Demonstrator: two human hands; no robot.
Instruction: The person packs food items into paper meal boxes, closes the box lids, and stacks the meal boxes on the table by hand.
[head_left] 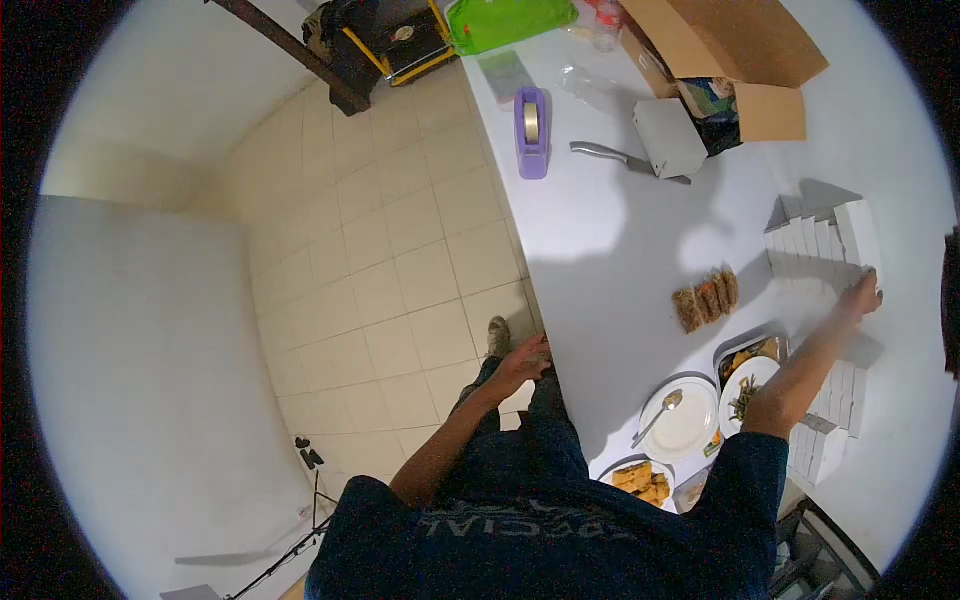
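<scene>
My right hand point(863, 292) reaches across the table to a white box point(857, 232) at the end of an upright row of slim white boxes point(803, 247). Its fingers are curled at the box's near edge, and the grip is small and partly blurred. My left hand point(524, 364) hangs beside the table's left edge, fingers loosely stretched, with nothing seen in it. Under my right forearm lie a plate of green food point(742, 398) and a metal tray point(730, 352) of food. Several small packets of brown food point(706, 300) lie left of the box row.
A plate with a spoon point(684, 428) and a plate of yellow pieces point(640, 482) stand close to me. More white boxes point(822, 450) are at the right. Farther off are a knife point(610, 154), a grey-white box point(669, 138), a purple tape dispenser point(532, 140) and an open carton point(715, 45).
</scene>
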